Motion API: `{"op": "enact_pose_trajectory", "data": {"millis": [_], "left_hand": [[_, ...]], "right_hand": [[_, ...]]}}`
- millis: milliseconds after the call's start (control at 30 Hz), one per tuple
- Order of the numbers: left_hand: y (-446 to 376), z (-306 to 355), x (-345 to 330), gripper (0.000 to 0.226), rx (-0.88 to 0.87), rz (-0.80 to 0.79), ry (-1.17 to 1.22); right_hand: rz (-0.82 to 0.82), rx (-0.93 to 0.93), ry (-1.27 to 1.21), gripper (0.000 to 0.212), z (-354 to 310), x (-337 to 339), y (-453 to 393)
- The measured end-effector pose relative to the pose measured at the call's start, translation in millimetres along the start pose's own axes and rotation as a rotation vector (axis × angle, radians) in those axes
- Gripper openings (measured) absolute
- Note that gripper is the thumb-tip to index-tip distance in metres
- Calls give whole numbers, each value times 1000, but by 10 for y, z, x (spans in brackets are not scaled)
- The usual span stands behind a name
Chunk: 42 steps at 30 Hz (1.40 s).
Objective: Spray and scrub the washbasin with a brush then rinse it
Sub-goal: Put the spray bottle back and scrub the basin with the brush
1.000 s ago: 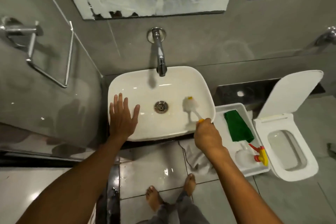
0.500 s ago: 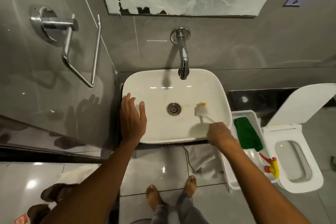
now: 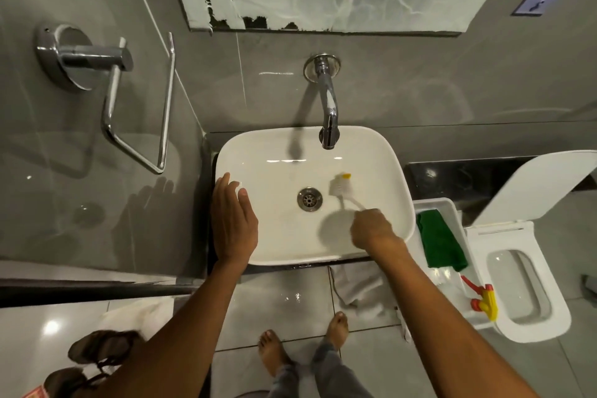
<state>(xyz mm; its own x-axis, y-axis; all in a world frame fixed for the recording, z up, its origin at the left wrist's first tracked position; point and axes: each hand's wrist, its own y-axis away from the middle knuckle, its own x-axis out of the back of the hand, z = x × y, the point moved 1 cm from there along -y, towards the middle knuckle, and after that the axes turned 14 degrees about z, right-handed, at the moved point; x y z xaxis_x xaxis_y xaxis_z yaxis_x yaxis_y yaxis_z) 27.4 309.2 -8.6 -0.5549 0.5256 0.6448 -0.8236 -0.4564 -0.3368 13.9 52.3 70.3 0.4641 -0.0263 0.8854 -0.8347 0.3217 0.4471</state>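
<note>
Fingers of my right hand [image 3: 371, 229] curl tight around the thin white handle of the brush [image 3: 339, 186]; my left hand [image 3: 232, 220] lies flat, fingers together, on the basin's left rim.

Glossy, rounded-square washbasin [image 3: 381, 152] holds the brush head just right of the steel drain [image 3: 309, 199], bristles blurred, probably touching the bowl. Chrome tap [image 3: 328, 110] overhangs the back edge. Bare porcelain lies open behind my hands. Green cloth [image 3: 441, 242] sits in the white tray [image 3: 433, 203] beside the basin.

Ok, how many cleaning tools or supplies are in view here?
3. A brush in the right hand inside the washbasin; a green cloth and a spray bottle in the white tray. More may be hidden.
</note>
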Motion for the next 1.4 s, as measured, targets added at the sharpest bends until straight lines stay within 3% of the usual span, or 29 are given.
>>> {"op": "enact_pose_trajectory", "data": {"millis": [67,167,300,367,533,767,867,933,1033,1167,1400], "left_hand": [[7,-4,-12,40,-10,-1,-9],[-4,-33,-25,40,-26,17,-12],[-9,-18,1,58,-14,31,9],[-11,-21,1,59,-29,43,8],[-10,-34,-20,47,-16,32,-9],[-9,-54,-33,43,-10,49,7],[1,-62,-26,45,-11,73,34],[-5,-81,-40,41,7,75,53],[-14,-103,-56,39,23,57,62],[-20,-78,-32,45,16,34,70],[-22,-12,25,38,43,29,108]], "right_hand": [[1,-5,-15,42,36,-17,-60],[-101,153,-42,43,-466,-165,126],[-123,307,-1,43,-711,-243,254],[-123,222,-32,43,-384,-121,108],[62,-118,-9,46,396,-17,-180],[-109,112,-307,45,-1019,-403,313],[-117,159,-331,41,-1274,-391,422],[-56,145,-291,43,-1114,-338,291],[58,-37,-201,50,-466,-203,-164],[148,-217,-174,42,318,-87,-346],[-163,57,-245,43,-475,-255,274]]}}
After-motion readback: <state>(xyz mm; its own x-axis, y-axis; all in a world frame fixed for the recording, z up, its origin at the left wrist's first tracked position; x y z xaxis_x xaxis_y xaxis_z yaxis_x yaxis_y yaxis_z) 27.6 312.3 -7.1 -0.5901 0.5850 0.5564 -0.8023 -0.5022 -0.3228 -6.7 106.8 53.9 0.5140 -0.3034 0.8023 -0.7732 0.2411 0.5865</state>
